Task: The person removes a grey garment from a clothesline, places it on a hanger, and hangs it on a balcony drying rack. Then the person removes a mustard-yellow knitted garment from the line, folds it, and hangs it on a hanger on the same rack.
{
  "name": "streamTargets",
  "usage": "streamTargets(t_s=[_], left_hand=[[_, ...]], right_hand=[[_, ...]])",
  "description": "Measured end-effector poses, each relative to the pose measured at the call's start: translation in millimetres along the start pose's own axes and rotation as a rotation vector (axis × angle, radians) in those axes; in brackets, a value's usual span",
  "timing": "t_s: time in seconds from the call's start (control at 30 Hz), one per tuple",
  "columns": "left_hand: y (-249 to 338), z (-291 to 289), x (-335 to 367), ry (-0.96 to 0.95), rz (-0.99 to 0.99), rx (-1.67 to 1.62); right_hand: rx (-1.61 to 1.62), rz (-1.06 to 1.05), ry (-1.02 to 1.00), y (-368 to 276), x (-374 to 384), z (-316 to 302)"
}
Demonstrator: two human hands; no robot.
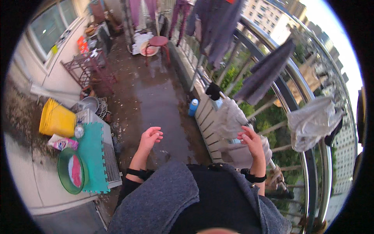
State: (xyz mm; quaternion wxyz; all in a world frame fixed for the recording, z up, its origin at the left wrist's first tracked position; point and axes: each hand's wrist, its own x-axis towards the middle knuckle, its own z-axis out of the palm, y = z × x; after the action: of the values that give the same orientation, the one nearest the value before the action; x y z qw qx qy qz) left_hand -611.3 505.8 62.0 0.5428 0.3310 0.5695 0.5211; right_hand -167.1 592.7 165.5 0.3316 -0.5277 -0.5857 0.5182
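My left hand (150, 137) is raised over the wet balcony floor (159, 105). Its fingers curl loosely inward, and nothing shows in them. On the other side, my right hand (250, 139) is lifted with its fingers bent and apart, empty as well. It is nearest the pale grey cloth (230, 119) hanging on the railing side; whether they touch I cannot tell. A blue spray can or bottle (193, 107) stands on the floor by the low wall, ahead of and between my hands. Dark bands circle both my wrists.
To the left, a teal foam mat (93, 156) carries a green basin (62, 171) holding pink and white cloth. Behind it stands a yellow bucket (58, 119). Farther off are a metal rack (87, 68) and a red stool (158, 41). Laundry (265, 72) hangs along the metal railing (300, 84).
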Motion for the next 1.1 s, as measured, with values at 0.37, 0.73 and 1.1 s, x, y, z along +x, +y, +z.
streamTargets(t_s=[0.37, 0.73, 1.1], left_hand=[[-19, -131, -39, 0.313, -0.053, -0.130], [-1, -150, 33, 0.323, -0.050, -0.217], [65, -134, 219, 0.015, -0.129, -0.012]], right_hand=[[-0.109, -0.059, -0.348, -39, 85, 123], [-0.152, -0.006, -0.470, -39, 178, 164], [-0.145, -0.065, -0.272, 13, 309, 167]])
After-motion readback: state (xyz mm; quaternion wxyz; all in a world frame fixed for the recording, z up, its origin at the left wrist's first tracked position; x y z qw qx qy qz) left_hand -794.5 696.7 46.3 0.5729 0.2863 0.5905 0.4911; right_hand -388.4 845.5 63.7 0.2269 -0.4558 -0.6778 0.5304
